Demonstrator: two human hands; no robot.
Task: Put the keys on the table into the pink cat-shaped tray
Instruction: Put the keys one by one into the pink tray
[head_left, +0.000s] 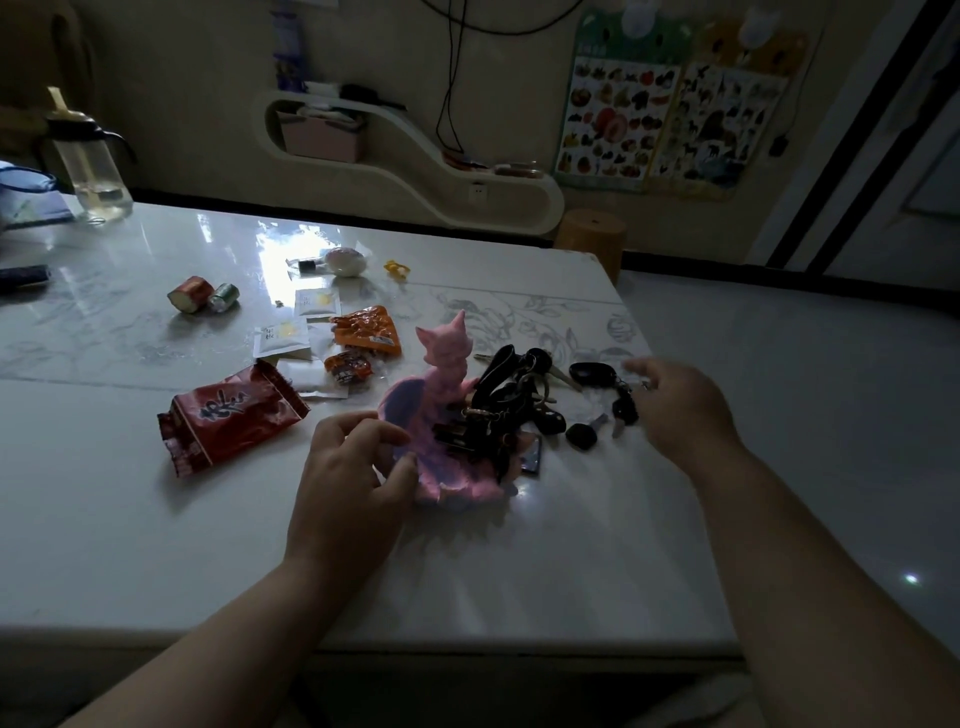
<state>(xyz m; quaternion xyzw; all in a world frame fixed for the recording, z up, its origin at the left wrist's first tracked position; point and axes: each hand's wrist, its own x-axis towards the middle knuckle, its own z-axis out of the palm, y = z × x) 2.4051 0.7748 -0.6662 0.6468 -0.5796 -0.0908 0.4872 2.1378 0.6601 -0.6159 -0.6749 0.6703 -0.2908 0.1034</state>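
Observation:
The pink cat-shaped tray (445, 358) stands at the middle of the white table (571, 545). A bunch of black keys and straps (498, 400) lies partly in the tray and spills over its right rim. More keys with black heads (597, 421) and a black fob (592, 373) rest on the table to the right. My left hand (353, 473) grips the tray's near left rim with thumb and fingers. My right hand (680, 400) hovers just right of the loose keys, fingers spread, touching the small key cluster (626, 405); I cannot tell whether it grips it.
A red snack bag (228, 415), orange snack packets (366, 332), white sachets (283, 338) and two small cans (205, 295) lie left of and behind the tray. A water bottle (91, 166) stands at the far left corner. The table's right edge runs close to my right arm.

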